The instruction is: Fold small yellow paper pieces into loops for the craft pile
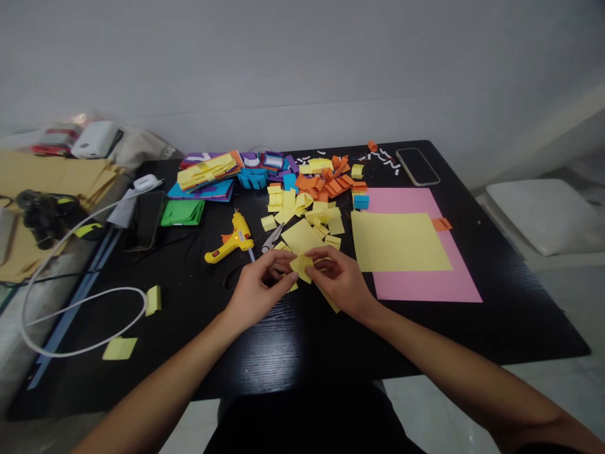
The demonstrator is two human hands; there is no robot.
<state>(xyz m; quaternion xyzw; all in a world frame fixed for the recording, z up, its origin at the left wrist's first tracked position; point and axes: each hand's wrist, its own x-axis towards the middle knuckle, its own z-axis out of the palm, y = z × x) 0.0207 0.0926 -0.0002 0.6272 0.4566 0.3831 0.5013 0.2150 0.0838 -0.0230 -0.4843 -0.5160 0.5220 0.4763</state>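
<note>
Between my two hands is a small yellow paper piece (301,267), pinched at its left edge by my left hand (263,282) and at its right edge by my right hand (341,281). Larger yellow paper (302,236) lies just behind and under the fingers. Grey-bladed scissors (273,238) rest behind my left hand, their handles partly hidden. A yellow glue gun (232,238) lies to the left of them. Beyond the hands, folded yellow pieces (285,200) and orange pieces (336,184) are heaped together.
A yellow sheet (401,243) overlaps a pink sheet (425,287) on the right. A phone (418,166) lies at the back right. Green paper (183,212) and stacked coloured strips (210,171) sit at the back left. A white cable (85,296) loops across the left side.
</note>
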